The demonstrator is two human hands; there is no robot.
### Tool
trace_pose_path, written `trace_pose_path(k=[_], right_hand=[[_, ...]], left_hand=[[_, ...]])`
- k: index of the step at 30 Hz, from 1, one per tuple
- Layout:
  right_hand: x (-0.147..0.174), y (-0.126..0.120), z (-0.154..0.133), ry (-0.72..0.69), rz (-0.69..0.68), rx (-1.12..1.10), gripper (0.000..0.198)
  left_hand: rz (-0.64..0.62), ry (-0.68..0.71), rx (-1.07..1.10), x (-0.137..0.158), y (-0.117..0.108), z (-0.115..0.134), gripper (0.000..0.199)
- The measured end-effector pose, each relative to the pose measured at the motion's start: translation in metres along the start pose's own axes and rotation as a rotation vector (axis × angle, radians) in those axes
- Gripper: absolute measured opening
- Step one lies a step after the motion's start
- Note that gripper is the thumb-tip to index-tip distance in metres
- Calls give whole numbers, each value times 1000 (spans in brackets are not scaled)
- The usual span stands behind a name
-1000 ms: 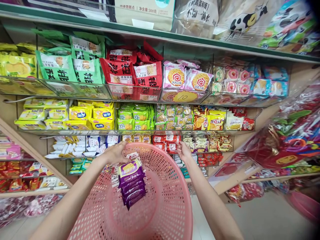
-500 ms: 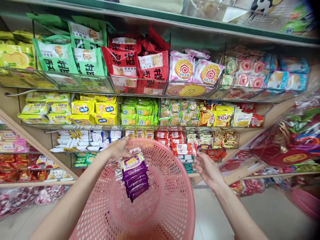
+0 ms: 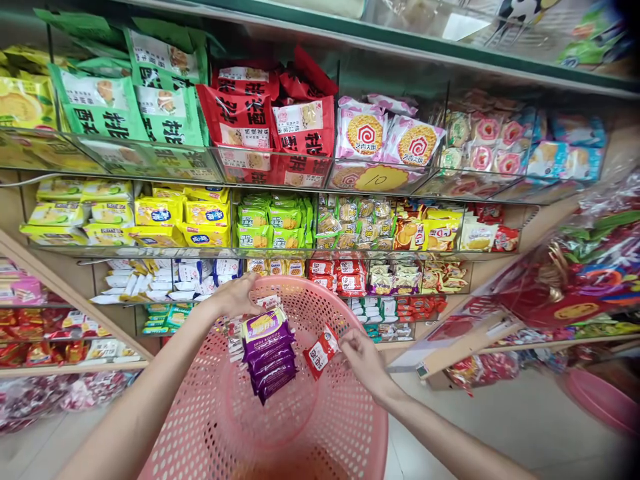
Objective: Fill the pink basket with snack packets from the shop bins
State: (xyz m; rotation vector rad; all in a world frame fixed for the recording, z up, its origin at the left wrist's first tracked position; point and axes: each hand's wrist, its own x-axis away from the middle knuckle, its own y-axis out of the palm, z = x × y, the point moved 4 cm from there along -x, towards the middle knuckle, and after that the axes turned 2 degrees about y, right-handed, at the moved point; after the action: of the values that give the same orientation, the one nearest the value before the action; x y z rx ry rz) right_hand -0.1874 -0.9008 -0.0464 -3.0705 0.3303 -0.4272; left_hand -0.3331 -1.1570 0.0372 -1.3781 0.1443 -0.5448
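My left hand (image 3: 239, 297) is closed over the far left rim of a pink perforated plastic basket (image 3: 357, 427), the thumb on the inner side. Just below that thumb, several purple soda biscuit packets (image 3: 270, 360) overlap in a column inside the basket. Small whitish packets (image 3: 237, 339) show partly behind them. My right hand (image 3: 364, 360) pinches a corner of a red-and-white snack packet (image 3: 321, 351), holding it tilted over the basket's right side. The tips of the left fingers are hidden behind the rim.
Shelves of wrapped snacks face me: green bags (image 3: 100, 107), red bags (image 3: 305, 127) and round-biscuit packs (image 3: 364, 133) above, yellow packs (image 3: 159, 212) lower. Clear shelf fronts edge the compartments. On the right hang plastic-wrapped goods (image 3: 560, 293); a pink tub (image 3: 605, 400) stands on the floor.
My right hand has moved left and down from near the lower shelf, bringing the red-and-white packet over the basket. The left hand stays on the rim. The view has shifted slightly.
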Motion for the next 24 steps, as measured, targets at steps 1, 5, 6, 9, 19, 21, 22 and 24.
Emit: trace_pose_path(k=[1,5,6,9,19,21,22,24], right_hand=[[-2,4,4,30,-1,-18,19],[-1,17,11,155,8,-139,21],[0,19,12,174,21,-160,20],[4,25,15,205,82,-212,19],[15,42,26,312,222,-381,17],[19,46,28,319,246,-456,18],[21,47,30,324,258,-495,20],[26,51,33,347,279,-563,23]], left_hand=[[0,-9,0,1,0,0,96],[5,-10,0,5,-1,1,94],[3,-13,-4,6,-1,0,93],[5,-23,-15,7,0,-4,91],[23,-22,-22,6,4,-12,93],[17,-29,-22,7,4,-13,94],[17,-30,-21,7,5,-14,94],[21,-37,-18,7,5,-15,95]])
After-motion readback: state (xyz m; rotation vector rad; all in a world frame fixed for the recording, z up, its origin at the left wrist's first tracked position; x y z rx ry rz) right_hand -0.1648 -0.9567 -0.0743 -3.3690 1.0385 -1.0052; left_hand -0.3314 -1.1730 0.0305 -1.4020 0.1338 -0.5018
